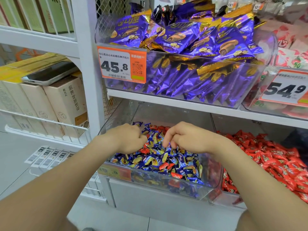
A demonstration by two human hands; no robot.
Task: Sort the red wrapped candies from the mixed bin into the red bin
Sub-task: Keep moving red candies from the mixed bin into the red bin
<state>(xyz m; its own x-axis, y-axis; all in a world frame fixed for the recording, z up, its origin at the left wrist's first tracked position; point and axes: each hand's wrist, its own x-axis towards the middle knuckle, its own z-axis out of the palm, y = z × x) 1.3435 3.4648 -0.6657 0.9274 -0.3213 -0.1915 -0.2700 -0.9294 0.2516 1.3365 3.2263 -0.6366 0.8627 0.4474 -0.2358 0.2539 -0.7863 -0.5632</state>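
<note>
Both grips are sunk in the mixed bin. The left grip is curled tight. The right grip is hooked, fingers down, among the blue wrappers. Whether anything is pinched by either cannot be told. A red candy is spotted between them, closest to the left grip, just below it. The red bin is set just beside the mixed bin on the right, so the right grip is judged nearer for the drop.

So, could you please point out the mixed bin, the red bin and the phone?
mixed bin (166,184): head view, clear front wall.
red bin (230,199): head view, lower front wall.
phone (51,70): head view, dark screen.
</note>
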